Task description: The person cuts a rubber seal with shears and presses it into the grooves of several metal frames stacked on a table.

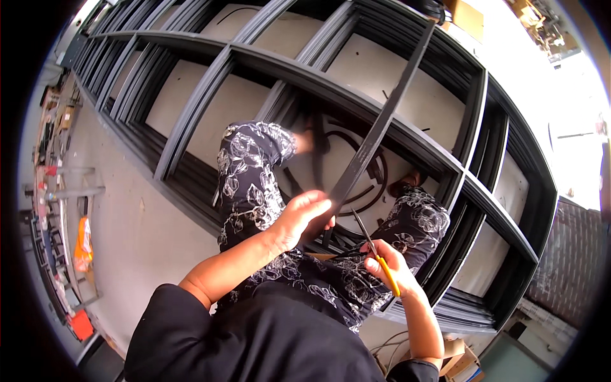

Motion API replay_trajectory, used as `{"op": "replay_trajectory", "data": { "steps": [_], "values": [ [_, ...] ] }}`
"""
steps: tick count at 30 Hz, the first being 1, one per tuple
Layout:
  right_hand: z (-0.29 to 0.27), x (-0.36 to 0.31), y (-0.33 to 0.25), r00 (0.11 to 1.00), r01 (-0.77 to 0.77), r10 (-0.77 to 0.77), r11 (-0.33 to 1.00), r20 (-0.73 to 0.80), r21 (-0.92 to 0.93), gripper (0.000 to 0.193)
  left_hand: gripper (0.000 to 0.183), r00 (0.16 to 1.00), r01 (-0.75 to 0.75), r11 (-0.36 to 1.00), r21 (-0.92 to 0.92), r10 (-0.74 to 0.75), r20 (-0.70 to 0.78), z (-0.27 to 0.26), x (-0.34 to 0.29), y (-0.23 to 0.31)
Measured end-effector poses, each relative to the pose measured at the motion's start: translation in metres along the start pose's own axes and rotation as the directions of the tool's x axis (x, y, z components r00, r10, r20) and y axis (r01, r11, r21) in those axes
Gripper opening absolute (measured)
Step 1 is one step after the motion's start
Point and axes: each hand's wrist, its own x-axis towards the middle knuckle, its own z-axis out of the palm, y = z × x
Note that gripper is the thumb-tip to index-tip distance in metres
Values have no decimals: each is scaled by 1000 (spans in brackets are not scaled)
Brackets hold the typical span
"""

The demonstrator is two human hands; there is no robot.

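My left hand (306, 215) is closed round the near end of a long, flat dark strip (375, 137), which slants away to the far right above the frames. Its lower end is blurred and partly hidden below the hand. In my right hand (393, 266) are scissors with yellow handles (386, 274); their thin pointed blades aim forward, toward the strip but apart from it. Between my feet lies a loose black coil (386, 173) of flexible-looking strip. Stacked dark grey frames (230, 58) surround my legs.
The frame stack spreads across the far side and right, with openings onto the pale floor (137, 204). At far left stands a rack (60, 191) holding tools and an orange bag (83, 245). A cardboard box (467, 20) sits beyond the frames; cartons (459, 360) stand behind my right elbow.
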Motion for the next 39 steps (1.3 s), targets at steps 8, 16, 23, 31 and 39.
{"op": "replay_trajectory", "data": {
  "steps": [8, 16, 23, 31, 39],
  "values": [
    [-17, 40, -33, 970, -48, 101, 971, 220, -233, 57, 15, 1000, -8, 999, 53, 9, -16, -12, -21, -5],
    [-19, 56, -45, 944, 20, 88, 946, 316, -324, 59, 16, 999, 33, 996, 86, -29, -46, -9, -19, 0],
    [-20, 62, -39, 920, -3, 71, 985, 386, -175, 66, 16, 999, 25, 994, 103, -21, -47, -6, -19, 3],
    [-21, 61, -45, 946, 63, 36, 954, 323, -292, 69, 16, 1000, 28, 994, 107, -27, -7, -6, -19, 5],
    [-20, 59, -54, 964, 81, 45, 888, 263, -452, 67, 15, 1000, -1, 995, 96, 1, 4, -4, -18, 3]
  ]
}}
